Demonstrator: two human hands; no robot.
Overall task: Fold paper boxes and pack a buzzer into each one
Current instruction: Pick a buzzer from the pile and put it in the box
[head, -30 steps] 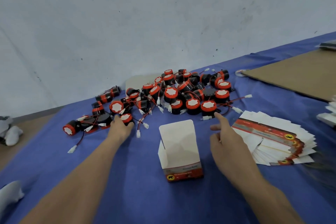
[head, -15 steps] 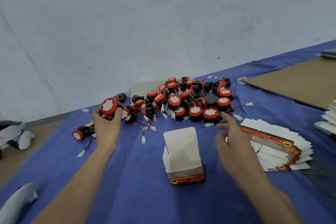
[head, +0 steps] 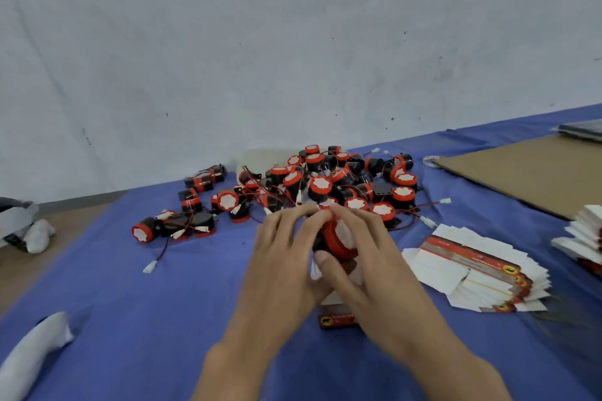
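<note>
A red-and-black cylindrical plastic buzzer (head: 337,242) is held near the middle of the blue cloth-covered surface (head: 163,319), just above a small white paper box with a red printed band (head: 337,321), most of which is hidden under the hands. The buzzer is clasped from both sides. The left hand (head: 283,257) is wrapped about the black body with its fingers (head: 294,221) curled over the top and the thumb pressed beneath. The fingers (head: 361,221) of the right hand (head: 368,270) are closed over the red rim and white face. The buzzer's long axis is laid roughly left to right and is not upright, and the white face is turned to the right, towards the right hand. It is judged to be light, rigid and smooth-sided, so a hold across the black barrel or the red rim should be firm. The thin wire tail and its white plug are the delicate parts and may snag on the box mouth; where this one's wire runs cannot be told. The box is expected to be flimsy and easily crushed or tipped, so it is best steadied at its walls. A loose heap of similar buzzers (head: 325,185) is seen at the far side, and a fanned stack of flat printed box blanks (head: 479,270) to the right.
</note>
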